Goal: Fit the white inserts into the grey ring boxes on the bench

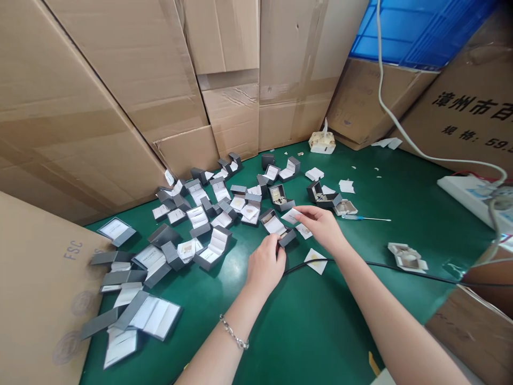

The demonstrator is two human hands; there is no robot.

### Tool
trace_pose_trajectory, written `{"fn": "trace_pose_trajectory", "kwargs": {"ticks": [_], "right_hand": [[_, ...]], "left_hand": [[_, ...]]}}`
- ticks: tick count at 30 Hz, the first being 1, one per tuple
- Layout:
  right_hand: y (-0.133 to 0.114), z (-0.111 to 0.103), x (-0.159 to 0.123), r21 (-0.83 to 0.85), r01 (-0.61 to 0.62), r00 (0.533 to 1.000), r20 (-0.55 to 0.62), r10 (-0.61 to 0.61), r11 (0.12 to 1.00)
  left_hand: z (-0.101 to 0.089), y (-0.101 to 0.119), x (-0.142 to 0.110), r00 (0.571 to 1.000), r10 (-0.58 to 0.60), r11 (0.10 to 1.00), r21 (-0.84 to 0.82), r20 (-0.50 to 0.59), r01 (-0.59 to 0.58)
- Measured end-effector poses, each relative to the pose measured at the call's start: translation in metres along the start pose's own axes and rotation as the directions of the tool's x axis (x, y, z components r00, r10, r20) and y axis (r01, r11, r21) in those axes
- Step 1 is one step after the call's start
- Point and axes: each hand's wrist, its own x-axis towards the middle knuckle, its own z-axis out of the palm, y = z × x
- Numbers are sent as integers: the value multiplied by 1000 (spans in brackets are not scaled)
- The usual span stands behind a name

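Note:
My left hand (pixel 267 262) grips the near edge of a small grey jewelry box (pixel 274 224), whose lid stands open and shows a white lining. Between thumb and fingers, my right hand (pixel 318 227) pinches a small white card (pixel 291 215) just above and right of that box. Under the right hand lies another white card (pixel 303 231), and a card with a yellowish mark (pixel 316 261) rests nearer to me. Behind my hands sits an opened box (pixel 280 198) with its inside showing. To the right is one more opened box (pixel 323 195).
Several opened grey boxes (pixel 215 248) spread across the green table (pixel 304 331) on the left. A screwdriver (pixel 366 218), a white insert (pixel 407 258) and a black cable (pixel 380 264) lie right. Cardboard cartons (pixel 224 32) wall the back; a tissue pack (pixel 322 142) stands before them.

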Motion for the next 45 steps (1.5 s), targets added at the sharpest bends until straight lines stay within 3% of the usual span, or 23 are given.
{"fn": "trace_pose_trajectory", "kwargs": {"ticks": [3, 7, 12, 18, 29, 36, 45], "right_hand": [[1, 5, -2, 24, 20, 1000, -14, -20, 999], [2, 9, -6, -70, 176, 984, 10, -175, 982], [1, 13, -9, -199, 369, 929, 115, -352, 908], [3, 18, -11, -306, 495, 868, 124, -481, 813], [10, 18, -7, -471, 491, 863, 145, -485, 733], [16, 20, -6, -519, 544, 815, 139, -562, 659], [13, 19, -8, -412, 523, 850, 186, -493, 746]], "left_hand": [[0, 1, -1, 1000, 19, 1000, 2, -4, -19], [0, 2, -2, 998, 65, 997, 30, 13, -65], [1, 0, -3, 995, 96, 993, 69, 20, -97], [2, -1, -2, 992, 121, 988, 97, 18, -123], [4, -3, -2, 989, 143, 985, 90, 28, -145], [5, -3, -2, 989, 149, 984, 98, 19, -151], [3, 0, -2, 992, 103, 980, 165, 67, -113]]}}
